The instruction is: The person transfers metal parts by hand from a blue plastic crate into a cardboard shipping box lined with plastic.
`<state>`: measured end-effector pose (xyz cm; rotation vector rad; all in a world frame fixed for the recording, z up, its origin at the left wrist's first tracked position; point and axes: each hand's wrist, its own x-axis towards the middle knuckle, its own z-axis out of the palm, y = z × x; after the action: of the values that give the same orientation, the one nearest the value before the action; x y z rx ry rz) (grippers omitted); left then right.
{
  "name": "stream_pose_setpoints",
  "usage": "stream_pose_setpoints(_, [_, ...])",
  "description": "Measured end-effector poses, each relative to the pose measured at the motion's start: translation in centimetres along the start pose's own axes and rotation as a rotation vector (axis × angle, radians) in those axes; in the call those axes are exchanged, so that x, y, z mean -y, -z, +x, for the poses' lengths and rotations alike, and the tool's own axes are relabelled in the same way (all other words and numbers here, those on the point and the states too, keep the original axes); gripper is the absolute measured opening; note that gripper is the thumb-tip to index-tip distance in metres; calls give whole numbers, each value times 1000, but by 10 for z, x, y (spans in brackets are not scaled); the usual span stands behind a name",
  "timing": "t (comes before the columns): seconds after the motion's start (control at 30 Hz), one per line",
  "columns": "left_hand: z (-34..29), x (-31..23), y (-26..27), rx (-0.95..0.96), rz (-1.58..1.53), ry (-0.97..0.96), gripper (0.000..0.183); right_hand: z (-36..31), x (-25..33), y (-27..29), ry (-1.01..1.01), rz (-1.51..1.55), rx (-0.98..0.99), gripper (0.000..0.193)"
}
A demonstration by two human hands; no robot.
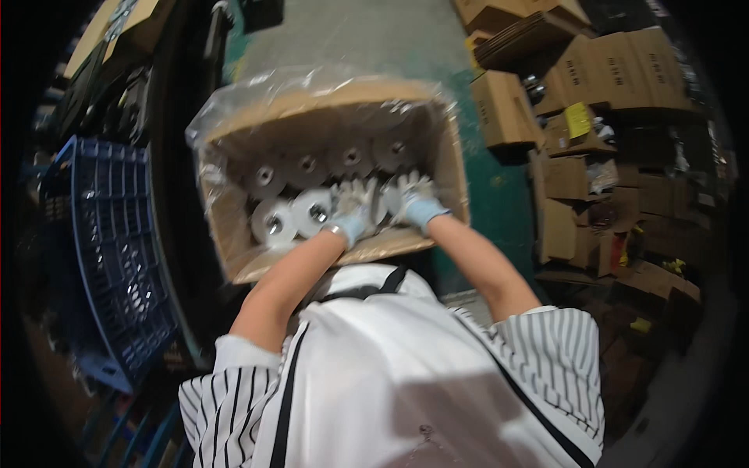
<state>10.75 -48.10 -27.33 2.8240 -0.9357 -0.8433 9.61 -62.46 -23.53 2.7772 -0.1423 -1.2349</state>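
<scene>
Both my hands are inside an open cardboard box [226, 234] lined with clear plastic. Rows of round, pale, translucent pieces with holes at their centres fill it, among them a white round piece [273, 223] at the front left. My left hand [355, 206], in a pale glove with a light blue cuff, lies over the front row with its fingers spread. To its right, my right hand [418, 199], gloved alike, also has its fingers apart. A pale piece [381, 204] shows between the two hands; whether either hand grips it I cannot tell.
On the left stands a blue plastic crate [117, 249] beside dark equipment. Cardboard boxes [503, 109] and opened cartons pile up on the right, one with a yellow paper [577, 121]. A grey and green floor [351, 39] lies beyond the box.
</scene>
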Motion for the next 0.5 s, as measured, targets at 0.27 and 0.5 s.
stream_pose_setpoints(0.27, [1, 12, -28, 6, -82, 1, 124, 25, 7, -32, 2, -38, -113, 56])
stream_pose_setpoints(0.5, [1, 5, -20, 0, -84, -41, 122, 32, -4, -51, -70, -50, -135, 93])
